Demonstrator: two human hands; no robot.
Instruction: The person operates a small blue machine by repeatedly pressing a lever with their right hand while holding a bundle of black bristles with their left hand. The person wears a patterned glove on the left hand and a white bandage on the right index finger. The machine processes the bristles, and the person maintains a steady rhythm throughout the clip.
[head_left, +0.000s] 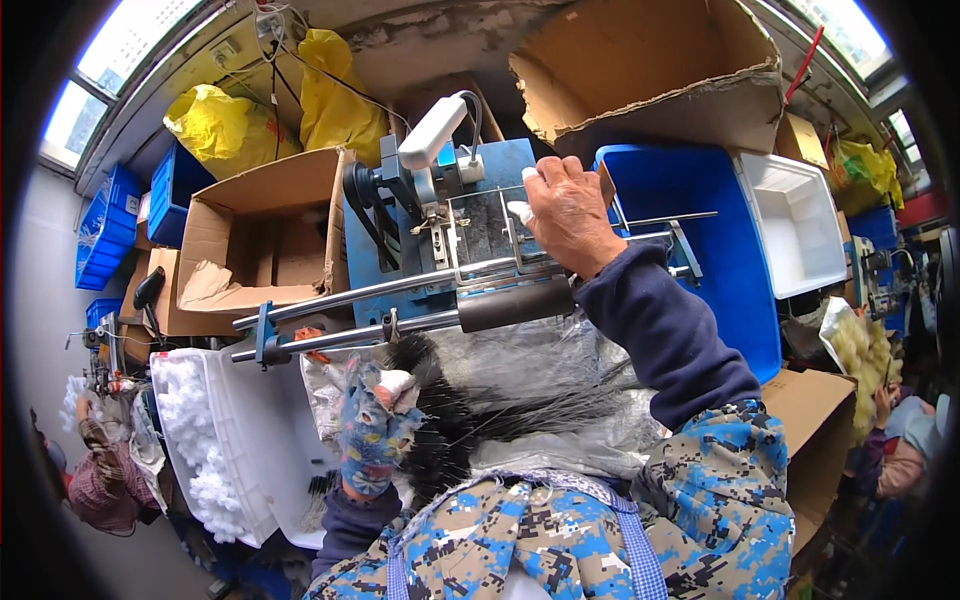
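My right hand [572, 215], with white wrappings on two digits, is closed at the right end of a thin metal frame [505, 225] on the bench machine [430, 270]. The fingertips and part of the frame are hidden under it. In a worn, patterned covering, my left hand [378, 425] is curled beside a dark heap of long black bristles [440, 430] on my lap side. What its fingers pinch is too small to tell. A dark roller [515, 303] on steel rods lies between the two hands.
A cardboard box [260, 220] stands left of the machine; a blue bin [715, 280] and white tray [795, 225] stand right. At lower left, a white tub [240, 440] adjoins white tufts. A large carton [650, 80] is behind. People work at both sides.
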